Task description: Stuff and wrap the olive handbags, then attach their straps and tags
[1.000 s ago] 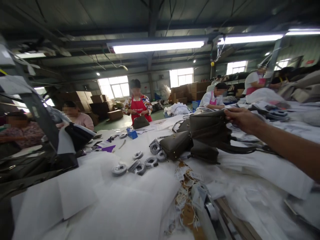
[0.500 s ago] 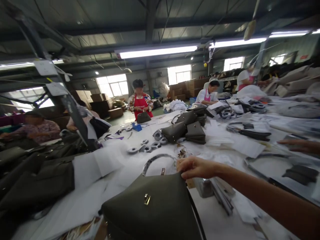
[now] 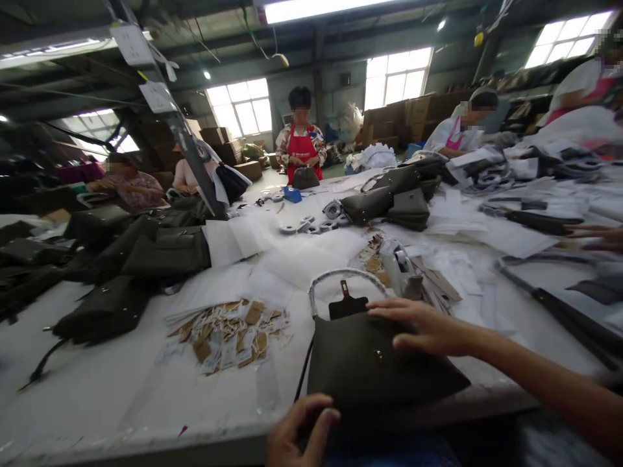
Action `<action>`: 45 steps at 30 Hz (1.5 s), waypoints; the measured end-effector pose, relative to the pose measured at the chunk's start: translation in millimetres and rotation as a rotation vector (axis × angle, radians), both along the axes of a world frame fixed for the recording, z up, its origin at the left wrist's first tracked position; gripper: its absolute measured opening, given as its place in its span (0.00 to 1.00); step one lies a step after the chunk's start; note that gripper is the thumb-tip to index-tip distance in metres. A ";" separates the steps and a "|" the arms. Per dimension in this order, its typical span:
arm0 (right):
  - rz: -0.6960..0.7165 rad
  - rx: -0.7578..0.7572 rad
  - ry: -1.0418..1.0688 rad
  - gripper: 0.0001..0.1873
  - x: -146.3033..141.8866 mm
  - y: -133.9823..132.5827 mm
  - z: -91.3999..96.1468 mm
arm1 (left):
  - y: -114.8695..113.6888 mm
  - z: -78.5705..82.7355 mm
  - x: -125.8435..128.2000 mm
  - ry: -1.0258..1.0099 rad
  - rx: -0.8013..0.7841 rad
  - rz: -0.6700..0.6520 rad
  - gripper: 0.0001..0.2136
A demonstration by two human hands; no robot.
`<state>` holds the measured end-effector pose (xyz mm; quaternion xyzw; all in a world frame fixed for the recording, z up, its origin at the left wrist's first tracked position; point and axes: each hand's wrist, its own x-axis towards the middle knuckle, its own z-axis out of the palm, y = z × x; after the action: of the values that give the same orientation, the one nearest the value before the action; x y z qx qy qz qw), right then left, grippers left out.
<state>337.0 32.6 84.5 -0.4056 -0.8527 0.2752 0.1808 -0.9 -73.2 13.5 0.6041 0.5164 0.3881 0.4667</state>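
Observation:
A dark olive handbag lies tilted at the table's front edge, with a small metal clasp on its face. Its top handle, wrapped in clear film, arches at the far side beside a dark flap with a metal fitting. Across the upper right of the bag rests my right hand, fingers stretched out. My left hand is at the bag's lower left corner, thumb and fingers curled together against it; part of that grip is hidden.
Paper tags with strings are heaped left of the bag. More dark bags lie at the left, others farther back. Behind the handbag stands a tape dispenser. A co-worker in a red apron works across the table; another's hand shows at right.
My view has tilted down and turned. The handbag has been turned and lies farther right in view. My right hand has left its top corner and spread flat; my left hand has come into view.

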 end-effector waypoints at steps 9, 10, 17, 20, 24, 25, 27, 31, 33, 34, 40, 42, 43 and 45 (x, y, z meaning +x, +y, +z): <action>0.094 0.181 -0.275 0.51 -3.1 -62.2 -39.7 | 48.0 5.9 39.7 0.936 0.776 -0.347 0.50; 0.078 0.218 -0.274 0.50 -3.5 -61.9 -44.9 | 50.6 4.3 39.2 0.959 0.768 -0.346 0.48; 0.028 0.388 -0.281 0.41 -17.1 -40.8 -84.2 | 76.1 -19.7 23.4 1.023 0.835 -0.358 0.25; 0.001 0.355 -0.264 0.40 -18.6 -43.1 -108.1 | 68.9 -41.9 20.2 1.041 0.881 -0.349 0.26; 0.023 0.197 -0.235 0.42 -19.0 -53.8 -122.0 | 55.5 -50.9 26.2 1.027 0.792 -0.390 0.36; 0.026 0.164 -0.230 0.43 -19.6 -55.4 -121.1 | 55.8 -49.4 29.6 1.022 0.765 -0.412 0.40; 0.024 0.111 -0.213 0.42 -20.8 -56.2 -114.7 | 60.9 -46.0 37.2 0.994 0.723 -0.475 0.45; 0.039 -0.025 -0.121 0.29 -21.8 -39.7 -87.1 | 72.9 -53.5 44.5 0.917 0.734 -0.560 0.44; -0.003 -0.079 -0.019 0.20 -23.1 -14.1 -69.2 | 75.5 -65.6 42.2 0.898 0.793 -0.520 0.43; -0.057 -0.066 0.034 0.20 -24.6 4.6 -60.4 | 76.5 -72.4 40.4 0.892 0.835 -0.498 0.43; -0.537 0.149 -0.094 0.17 -57.8 167.0 -36.7 | 84.5 -110.3 45.6 0.854 1.242 -0.220 0.39; -0.584 0.116 -0.168 0.23 -77.0 212.9 -42.5 | 84.1 -124.9 55.2 0.839 1.281 -0.011 0.35; -0.605 0.095 -0.209 0.25 -86.7 229.9 -46.6 | 83.0 -132.6 60.1 0.847 1.190 0.097 0.35; -0.649 0.055 -0.294 0.27 -103.8 252.2 -55.0 | 80.4 -147.4 68.3 0.872 1.006 0.214 0.35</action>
<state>233.1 284.8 29.5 -0.6855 -0.7035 0.1190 0.1452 67.4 7.2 -133.9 0.7948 0.4710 0.3460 -0.1636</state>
